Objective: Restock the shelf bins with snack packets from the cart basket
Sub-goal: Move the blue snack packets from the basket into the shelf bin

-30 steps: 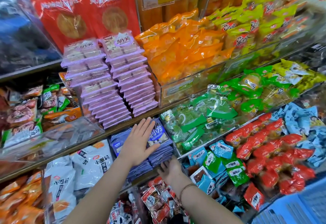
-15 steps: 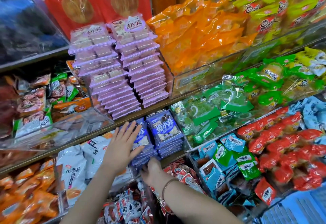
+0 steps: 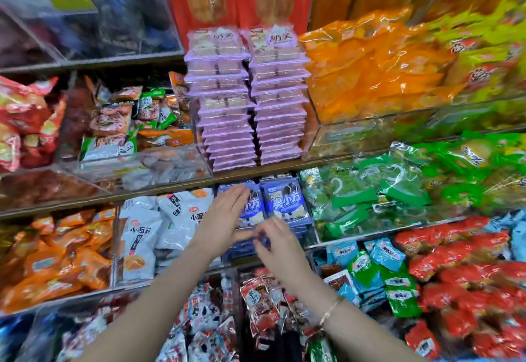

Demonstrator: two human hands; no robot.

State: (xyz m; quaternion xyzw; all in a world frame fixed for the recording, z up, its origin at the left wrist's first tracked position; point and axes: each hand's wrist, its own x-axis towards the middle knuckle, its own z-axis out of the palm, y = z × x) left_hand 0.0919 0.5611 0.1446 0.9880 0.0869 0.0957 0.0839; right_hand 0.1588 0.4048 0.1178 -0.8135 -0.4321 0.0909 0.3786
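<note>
The left hand (image 3: 223,219) lay flat and wide on the blue packets (image 3: 287,205) in the middle shelf (image 3: 71,203) bin. The right hand (image 3: 277,247), at its 4 o'clock, pinched the front edge of one. It would be best to press the pile down and slide that packet in straight. Purple trays (image 3: 256,99) stood at 12 o'clock, green packets (image 3: 370,190) at 3, white packets (image 3: 159,225) at 9.

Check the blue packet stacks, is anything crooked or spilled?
Nothing stands out. The blue packet stacks sit side by side; the left hand rests flat on the left one, the right hand pinches a packet at its front.
</note>
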